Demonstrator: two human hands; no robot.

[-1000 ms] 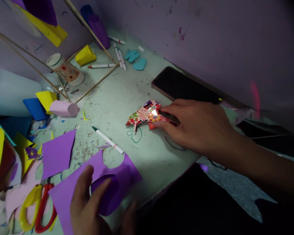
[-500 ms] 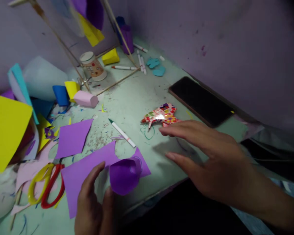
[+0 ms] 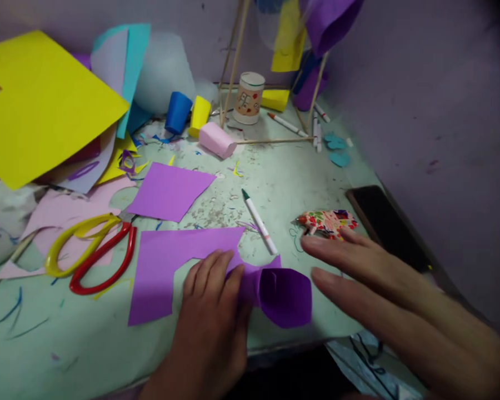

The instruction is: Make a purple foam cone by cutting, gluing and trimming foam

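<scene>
The left hand [image 3: 214,311], palm down with bent fingers, touches the narrow left end of the purple tube [image 3: 286,297]; whether it grips that end cannot be told. The right hand [image 3: 383,294] is open and holds nothing, its fingers reaching toward the tube and overlapping the floral glue gun [image 3: 329,222] in view (contact there is unclear). The tube lies between the hands near the front edge of the table [image 3: 108,355], its wide mouth showing. No brand is readable; the paper cup [image 3: 249,100] carries printed characters and red motifs too small to read. Counted on the tabletop are 5 markers, including the green-tipped marker [image 3: 259,222], 2 teal cut-outs [image 3: 337,149], 1 dark phone [image 3: 389,228], and 2 scissor handles, 1 yellow handle [image 3: 77,244] and 1 red handle [image 3: 104,272]. Left of the cup stand 1 blue tube [image 3: 178,113] and 1 yellow tube [image 3: 199,116], with 1 pink tube [image 3: 216,140] lying beside them.
</scene>
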